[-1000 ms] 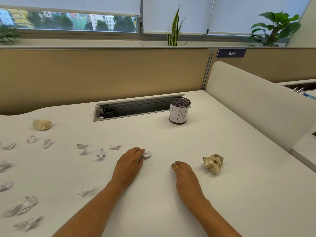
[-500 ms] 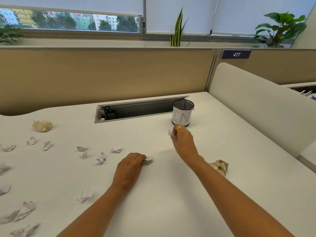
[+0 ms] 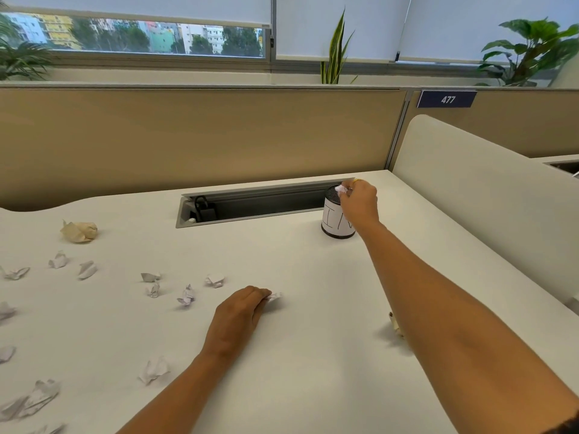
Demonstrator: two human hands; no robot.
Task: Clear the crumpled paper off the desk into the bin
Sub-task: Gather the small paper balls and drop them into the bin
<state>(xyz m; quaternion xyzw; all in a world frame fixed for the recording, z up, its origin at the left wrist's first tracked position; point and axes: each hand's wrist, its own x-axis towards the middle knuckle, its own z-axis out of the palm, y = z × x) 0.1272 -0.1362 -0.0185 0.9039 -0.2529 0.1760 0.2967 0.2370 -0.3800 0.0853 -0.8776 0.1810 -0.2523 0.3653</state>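
1. White scrap (image 3: 341, 189): pinched in right hand (image 3: 360, 203), now carried from the surface (image 3: 313, 355) to over the bin (image 3: 336, 225); drop pending.
2. Left hand (image 3: 241, 311): flat, fingertips on another scrap (image 3: 274, 296).
3. Many scraps remain leftward.

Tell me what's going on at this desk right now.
A person is clearing crumpled paper into a small mesh bin. The right hand holds a white paper ball over the bin's mouth, not yet dropped. The left hand rests on the desk, its fingers on another scrap. Many more scraps, including a tan wad, lie to the left.
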